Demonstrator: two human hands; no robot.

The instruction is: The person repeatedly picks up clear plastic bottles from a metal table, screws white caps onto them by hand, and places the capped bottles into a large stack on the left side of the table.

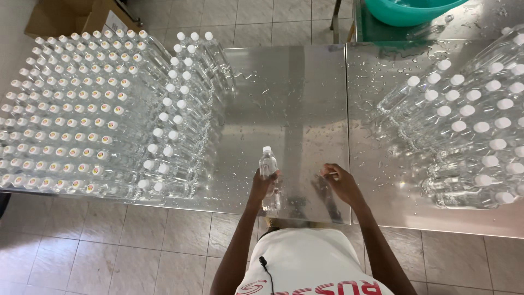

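Observation:
My left hand point(264, 184) grips a clear plastic bottle with a white cap point(268, 169), standing upright on the wet steel table point(289, 104) near its front edge. My right hand point(339, 180) hovers just right of the bottle, fingers pinched on something small and pale that I cannot make out. The two hands are about a hand's width apart.
A dense block of white-capped clear bottles point(82, 109) fills the left of the table. Another group of capped bottles point(469, 125) stands at the right. A teal basin point(409, 10) sits at the back. Cardboard boxes point(76, 13) lie on the tiled floor at the far left.

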